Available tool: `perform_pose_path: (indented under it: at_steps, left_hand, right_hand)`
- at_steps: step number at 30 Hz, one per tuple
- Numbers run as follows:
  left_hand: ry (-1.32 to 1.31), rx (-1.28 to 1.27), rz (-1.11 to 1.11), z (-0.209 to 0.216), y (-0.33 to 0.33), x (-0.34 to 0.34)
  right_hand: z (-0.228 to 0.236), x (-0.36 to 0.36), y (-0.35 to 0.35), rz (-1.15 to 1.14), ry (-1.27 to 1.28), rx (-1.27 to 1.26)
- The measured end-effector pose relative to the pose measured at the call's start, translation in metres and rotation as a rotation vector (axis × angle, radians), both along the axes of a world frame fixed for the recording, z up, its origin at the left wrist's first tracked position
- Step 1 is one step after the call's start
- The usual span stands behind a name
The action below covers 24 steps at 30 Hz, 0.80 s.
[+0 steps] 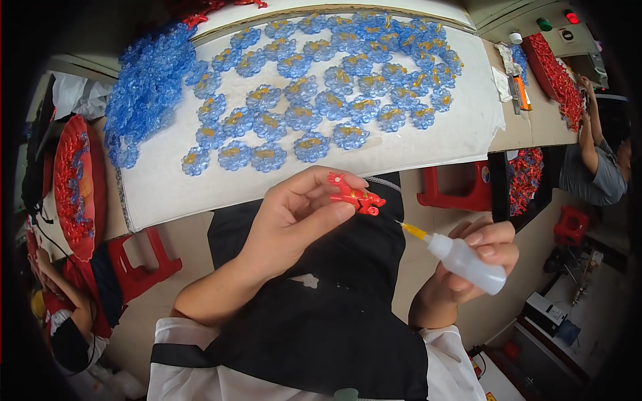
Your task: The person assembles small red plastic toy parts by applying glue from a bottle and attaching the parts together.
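The left hand [287,217] pinches a red figurine [361,199] near centre, the right hand [498,252], apart from it, grips a squeeze bottle [468,266] at four o'clock, and blue flower-shaped pieces [311,146] cover the worktop [428,144] at twelve.

Glossy plastic, matt cloth

The small red-and-gold figurine [358,198] looks like glossy plastic, the whitish squeeze bottle [468,264] smooth, cloudy plastic. Translucent blue flower-shaped pieces [269,127] gleam like moulded plastic. The black apron [321,341] is dull, matt cloth.
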<state>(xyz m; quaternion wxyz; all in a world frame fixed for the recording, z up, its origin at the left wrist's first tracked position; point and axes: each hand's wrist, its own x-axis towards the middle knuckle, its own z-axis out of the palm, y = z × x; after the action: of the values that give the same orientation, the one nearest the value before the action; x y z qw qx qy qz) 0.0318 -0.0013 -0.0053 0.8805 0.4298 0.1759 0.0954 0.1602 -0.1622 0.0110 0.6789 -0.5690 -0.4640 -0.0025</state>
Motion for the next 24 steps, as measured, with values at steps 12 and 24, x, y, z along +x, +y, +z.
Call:
perform_pose_path:
  at_steps: [12, 24]
  left_hand:
    - [-0.042, 0.142, 0.038, -0.0007, -0.0052, -0.0006]
    - [-0.03, 0.141, 0.012, -0.0026, -0.0066, -0.0033]
  right_hand:
    - [0.0037, -0.0064, 0.0, 0.025, -0.234, -0.111]
    - [0.0027, -0.0088, -0.004, 0.016, -0.25, -0.182]
